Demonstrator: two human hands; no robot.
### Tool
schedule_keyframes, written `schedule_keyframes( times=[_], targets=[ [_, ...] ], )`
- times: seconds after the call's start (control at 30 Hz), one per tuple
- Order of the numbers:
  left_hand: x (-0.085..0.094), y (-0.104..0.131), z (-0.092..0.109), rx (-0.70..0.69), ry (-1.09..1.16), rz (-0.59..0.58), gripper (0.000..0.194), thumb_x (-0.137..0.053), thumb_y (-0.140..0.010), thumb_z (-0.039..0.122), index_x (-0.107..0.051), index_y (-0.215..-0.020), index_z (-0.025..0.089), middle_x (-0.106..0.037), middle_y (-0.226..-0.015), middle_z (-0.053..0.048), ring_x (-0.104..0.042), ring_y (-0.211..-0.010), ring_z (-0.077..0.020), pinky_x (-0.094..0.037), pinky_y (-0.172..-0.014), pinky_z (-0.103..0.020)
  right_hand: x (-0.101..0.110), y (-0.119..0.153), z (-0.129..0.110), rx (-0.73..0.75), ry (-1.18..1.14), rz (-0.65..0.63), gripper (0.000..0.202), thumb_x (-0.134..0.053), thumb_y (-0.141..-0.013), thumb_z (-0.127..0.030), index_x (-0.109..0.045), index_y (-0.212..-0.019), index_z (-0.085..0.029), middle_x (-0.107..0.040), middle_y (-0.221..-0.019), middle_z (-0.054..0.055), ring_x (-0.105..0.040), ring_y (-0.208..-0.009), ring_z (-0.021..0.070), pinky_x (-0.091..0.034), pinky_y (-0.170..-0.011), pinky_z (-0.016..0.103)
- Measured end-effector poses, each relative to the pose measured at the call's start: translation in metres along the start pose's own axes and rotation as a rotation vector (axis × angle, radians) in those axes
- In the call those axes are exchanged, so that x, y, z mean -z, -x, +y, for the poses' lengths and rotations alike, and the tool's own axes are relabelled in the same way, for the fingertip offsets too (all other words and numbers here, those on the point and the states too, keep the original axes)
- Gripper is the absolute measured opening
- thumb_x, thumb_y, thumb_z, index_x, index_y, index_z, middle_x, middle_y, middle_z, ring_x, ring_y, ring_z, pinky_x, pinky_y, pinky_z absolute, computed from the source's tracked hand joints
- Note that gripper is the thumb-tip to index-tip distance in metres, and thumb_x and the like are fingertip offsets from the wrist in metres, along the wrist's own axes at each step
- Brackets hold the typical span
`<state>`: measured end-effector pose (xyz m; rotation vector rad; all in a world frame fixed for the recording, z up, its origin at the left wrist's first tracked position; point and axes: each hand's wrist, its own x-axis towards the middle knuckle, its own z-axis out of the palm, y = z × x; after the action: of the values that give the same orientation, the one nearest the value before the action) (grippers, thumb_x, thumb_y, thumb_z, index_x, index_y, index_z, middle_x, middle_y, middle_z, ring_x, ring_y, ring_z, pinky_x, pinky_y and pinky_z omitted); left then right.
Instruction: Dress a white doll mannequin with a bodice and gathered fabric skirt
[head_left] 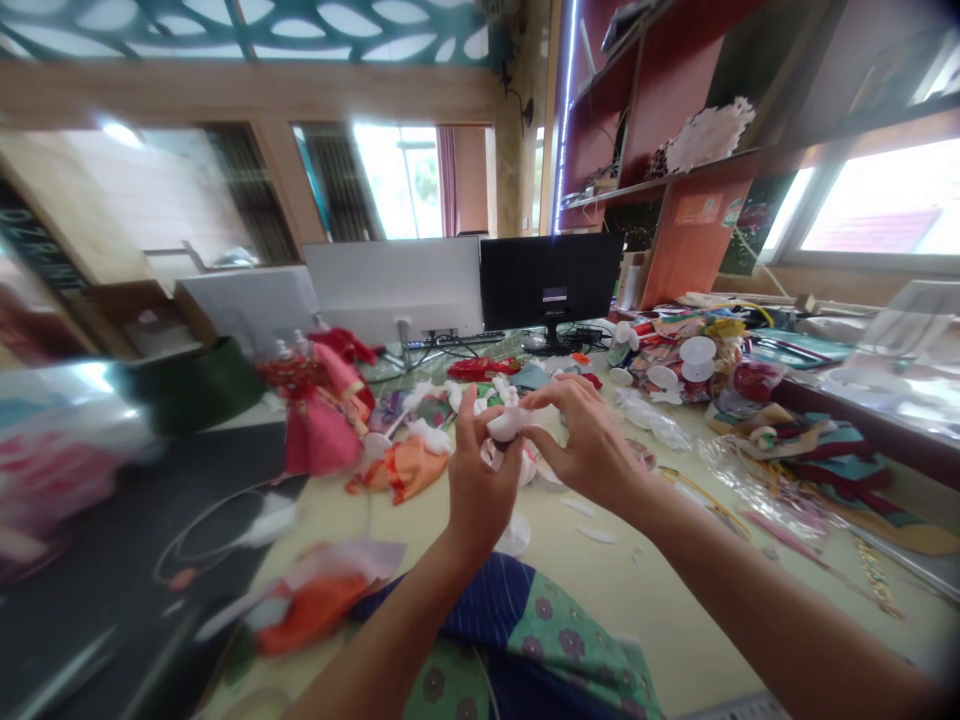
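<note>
White piece (pixel 505 425) in both hands (pixel 484 480) (pixel 589 435); blurred lettering (pixel 39 247)

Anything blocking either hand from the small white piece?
Nothing visible. The left hand holds the small white piece, and the right hand appears to pinch its right end. The orange cloth lies on the table left of both hands, out of the way.

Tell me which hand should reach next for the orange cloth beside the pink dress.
Left, most likely: the left hand is nearer the orange cloth, while the right hand is farther across. Both hands' fingers are at the small white piece, though.
</note>
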<state>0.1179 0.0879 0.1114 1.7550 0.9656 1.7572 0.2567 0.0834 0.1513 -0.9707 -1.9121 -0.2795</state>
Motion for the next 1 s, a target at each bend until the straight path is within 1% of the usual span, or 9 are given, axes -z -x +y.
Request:
schedule_keyframes(
  times=[0.13, 0.23, 0.33, 0.47, 0.6, 0.77, 1.0],
  targets=[
    [0.0002, 0.0004, 0.0001, 0.01, 0.004, 0.0, 0.073, -0.062, -0.078, 0.018, -0.023, -0.139, 0.023, -0.062, -0.109, -0.008, -0.059, -0.101, -0.0178, -0.046, -0.09, -0.033, -0.0006, 0.0005, 0.0002, 0.003, 0.011, -0.007, 0.018, -0.058, -0.078, -0.015, -0.05, -0.093, -0.02, -0.062, -0.089, 0.006, -0.056, -0.089, 0.023, -0.041, -0.089, 0.043],
    [-0.0005, 0.001, -0.0001, 0.005, 0.0, 0.004, 0.074, -0.062, -0.077, 0.018, -0.023, -0.139, 0.023, -0.062, -0.11, -0.007, -0.06, -0.101, -0.0181, -0.046, -0.09, -0.034, 0.0007, 0.0005, 0.0003, 0.035, 0.019, -0.013, 0.019, -0.059, -0.079, -0.016, -0.05, -0.095, -0.02, -0.062, -0.089, 0.006, -0.055, -0.089, 0.0224, -0.04, -0.091, 0.043],
    [-0.0016, 0.0013, -0.0004, 0.015, 0.02, 0.009, 0.074, -0.062, -0.077, 0.018, -0.022, -0.14, 0.024, -0.062, -0.11, -0.007, -0.059, -0.102, -0.0179, -0.046, -0.09, -0.033, 0.0008, -0.0001, 0.0008, 0.059, 0.024, -0.003, 0.017, -0.057, -0.08, -0.015, -0.05, -0.095, -0.02, -0.062, -0.089, 0.006, -0.054, -0.088, 0.0215, -0.039, -0.092, 0.043],
    [-0.0016, 0.0013, 0.0001, 0.039, 0.043, 0.011, 0.076, -0.062, -0.078, 0.018, -0.019, -0.141, 0.025, -0.062, -0.111, -0.007, -0.06, -0.101, -0.0169, -0.046, -0.091, -0.033, -0.0013, 0.0002, 0.001, 0.055, 0.022, 0.016, 0.019, -0.055, -0.081, -0.015, -0.05, -0.099, -0.019, -0.062, -0.09, 0.006, -0.055, -0.088, 0.0215, -0.04, -0.091, 0.042],
    [0.0002, 0.0011, 0.0012, 0.043, 0.043, 0.007, 0.081, -0.063, -0.077, 0.018, -0.015, -0.142, 0.025, -0.06, -0.118, -0.008, -0.058, -0.107, -0.0178, -0.045, -0.093, -0.033, -0.0032, 0.0017, -0.0003, 0.063, 0.022, 0.036, 0.02, -0.054, -0.082, -0.016, -0.051, -0.101, -0.019, -0.061, -0.091, 0.007, -0.055, -0.088, 0.0223, -0.043, -0.087, 0.042],
    [0.004, 0.0007, 0.0027, 0.035, 0.011, -0.025, 0.082, -0.063, -0.077, 0.018, -0.014, -0.142, 0.024, -0.059, -0.121, -0.009, -0.054, -0.114, -0.0188, -0.042, -0.096, -0.034, -0.0038, 0.0036, -0.0011, 0.077, 0.016, 0.048, 0.021, -0.054, -0.082, -0.015, -0.053, -0.102, -0.019, -0.063, -0.091, 0.008, -0.056, -0.09, 0.0225, -0.044, -0.087, 0.042],
    [0.0072, 0.0001, 0.0026, 0.032, -0.043, -0.022, 0.074, -0.059, -0.079, 0.017, -0.019, -0.141, 0.022, -0.062, -0.117, -0.009, -0.055, -0.112, -0.0189, -0.041, -0.096, -0.036, -0.0034, 0.0044, -0.003, 0.066, -0.031, 0.073, 0.034, -0.052, -0.082, -0.013, -0.051, -0.115, -0.021, -0.064, -0.102, 0.008, -0.057, -0.095, 0.0231, -0.045, -0.088, 0.044]
  ],
)
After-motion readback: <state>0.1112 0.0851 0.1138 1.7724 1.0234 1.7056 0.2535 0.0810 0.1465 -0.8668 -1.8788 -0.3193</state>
